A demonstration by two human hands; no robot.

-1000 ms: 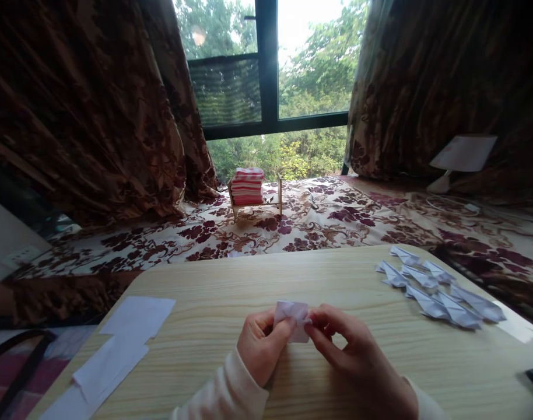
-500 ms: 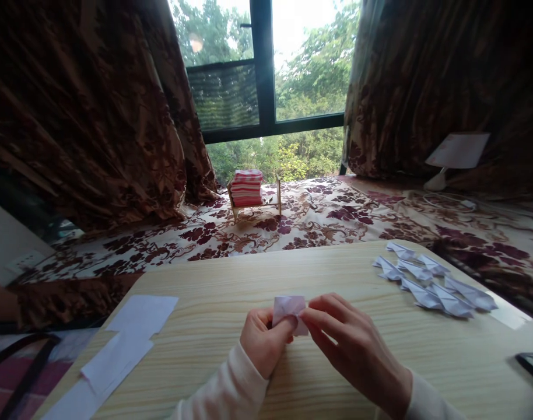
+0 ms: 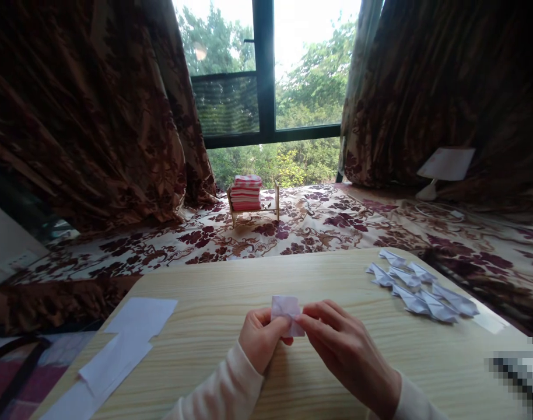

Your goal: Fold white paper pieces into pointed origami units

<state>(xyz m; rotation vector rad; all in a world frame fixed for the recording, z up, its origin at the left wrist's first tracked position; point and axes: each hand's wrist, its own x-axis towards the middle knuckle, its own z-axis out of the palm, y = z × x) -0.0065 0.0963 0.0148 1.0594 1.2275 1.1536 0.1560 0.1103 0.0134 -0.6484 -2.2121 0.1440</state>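
A small square of folded white paper (image 3: 285, 305) with crease lines is held above the middle of the table. My left hand (image 3: 263, 338) grips it from the left, thumb across the front and fingers behind. From the right, my right hand (image 3: 347, 344) pinches the paper's edge with thumb and index finger, the other fingers curled alongside. Part of the paper is hidden by my left thumb and right fingertips.
Several folded white paper pieces (image 3: 417, 286) lie at the table's right rear. Flat white sheets (image 3: 118, 356) overlap at the left. Behind the wooden table (image 3: 196, 286), a small rack (image 3: 253, 211) holds striped cloths (image 3: 246, 193). A lamp (image 3: 445, 164) stands far right.
The view has tilted up and shifted slightly. Both hands keep hold of the folded paper in nearly the same place, my right fingers having moved a little along its edge.
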